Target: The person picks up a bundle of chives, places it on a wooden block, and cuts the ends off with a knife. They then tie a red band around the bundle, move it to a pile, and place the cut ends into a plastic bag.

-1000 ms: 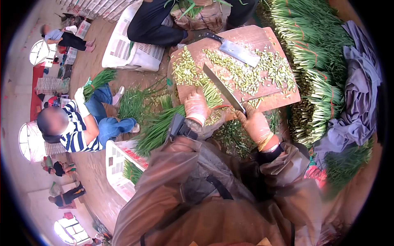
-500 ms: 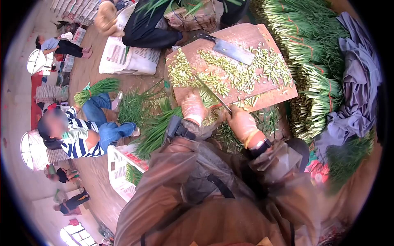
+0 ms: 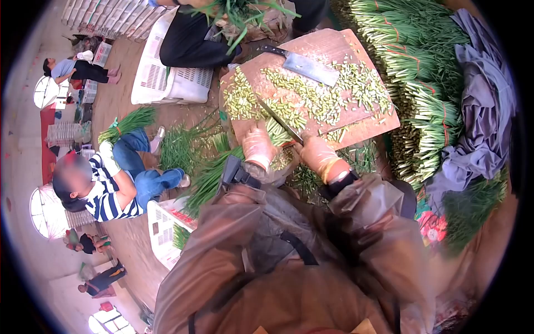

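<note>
Your loose brown see-through plastic coat (image 3: 250,300) looks glossy and creased, your thin clear plastic gloves (image 3: 321,155) shiny. Your long dark metal knife (image 3: 278,118) looks smooth. At one o'clock, the tan wooden cutting board (image 3: 318,45) appears matt; at two, the draped purple-grey cloth (image 3: 481,106) is matt and wrinkled.
</note>
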Available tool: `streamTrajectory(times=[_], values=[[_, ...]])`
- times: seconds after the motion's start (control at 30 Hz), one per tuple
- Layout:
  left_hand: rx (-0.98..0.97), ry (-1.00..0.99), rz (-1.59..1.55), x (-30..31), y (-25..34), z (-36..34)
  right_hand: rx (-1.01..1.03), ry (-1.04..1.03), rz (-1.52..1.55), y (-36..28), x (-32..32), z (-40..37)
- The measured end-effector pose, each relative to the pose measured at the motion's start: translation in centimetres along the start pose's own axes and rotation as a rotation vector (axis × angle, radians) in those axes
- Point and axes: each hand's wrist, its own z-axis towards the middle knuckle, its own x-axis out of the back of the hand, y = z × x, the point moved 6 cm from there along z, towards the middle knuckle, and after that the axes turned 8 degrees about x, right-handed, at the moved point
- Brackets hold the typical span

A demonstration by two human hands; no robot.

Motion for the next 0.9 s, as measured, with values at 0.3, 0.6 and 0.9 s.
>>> streamTrajectory(times=[0.3,0.6,0.9], values=[[0.019,0.019,-0.006,-0.2,0.1,0.1,-0.147,-0.026,0.031,0.9,-1.8,0.3],[0.021,-0.014,0.029,-0.5,-0.2,0.3,-0.075,-0.054,0.013,1.7,-2.2,0.4],[0.026,0.029,-0.043,0.7,0.2,-0.2,-0.149,-0.045,0.0,1.1,-1.6,1.4]])
